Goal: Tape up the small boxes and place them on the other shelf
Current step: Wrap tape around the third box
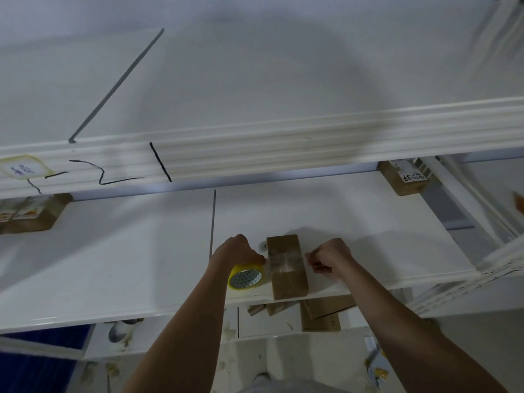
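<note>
Left hand [238, 252] grips the yellow tape roll [245, 276], just left of the small box [286, 265]. Right hand [329, 258] pinched narrow at the box's right side, probably on the clear strip's free end; film too faint to confirm. Box lies near the front edge of the middle shelf [113, 265]. Brown cardboard, glossy band across its middle. Advice: keep the strip taut, press down flat, smooth over both edges before cutting.
</note>
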